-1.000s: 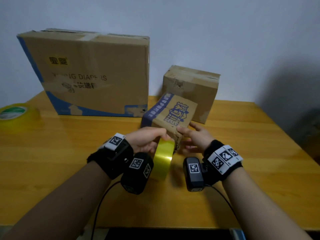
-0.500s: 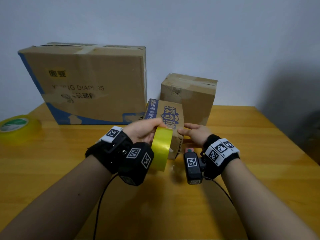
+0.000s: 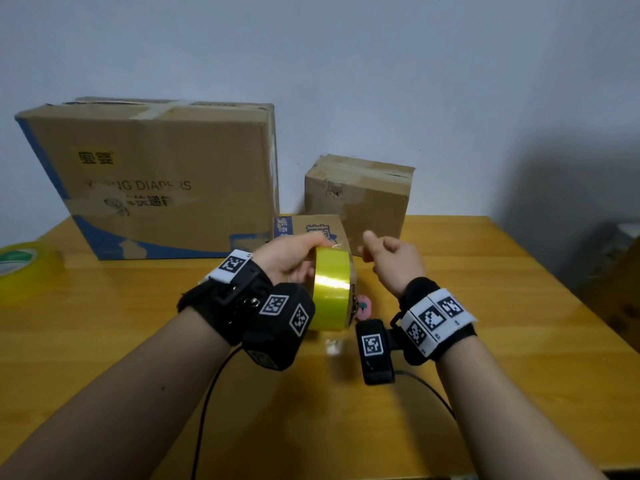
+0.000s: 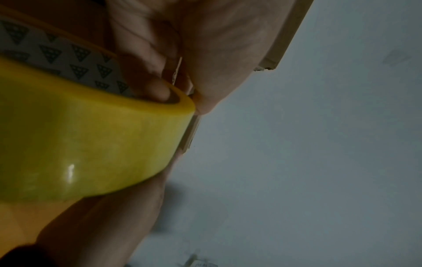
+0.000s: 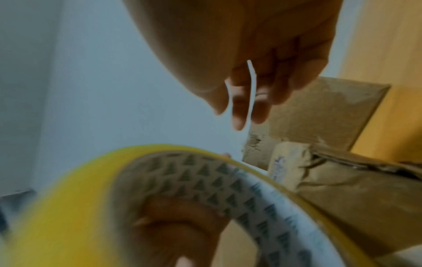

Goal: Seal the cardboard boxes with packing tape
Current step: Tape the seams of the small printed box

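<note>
Above the worktop [image 3: 485, 341], the left hand [image 3: 287, 258] grips the yellow tape roll [image 3: 332, 289] before the small printed box [image 3: 311, 230]; the right hand [image 3: 391, 261] pinches the drawn tape end [image 5: 250, 90]. Next, likely, lay it on the box seam.

So the head cam is sitting up high, looking forward and down across the worktop [image 3: 104, 341] toward the back wall, taking in both forearms. The left wrist cam is jammed right up against the yellow tape roll [image 4: 91, 135], aiming up along the fingers [image 4: 157, 90]. The right wrist cam is peering past its own fingers [image 5: 238, 115]. All three are catching that roll.
</note>
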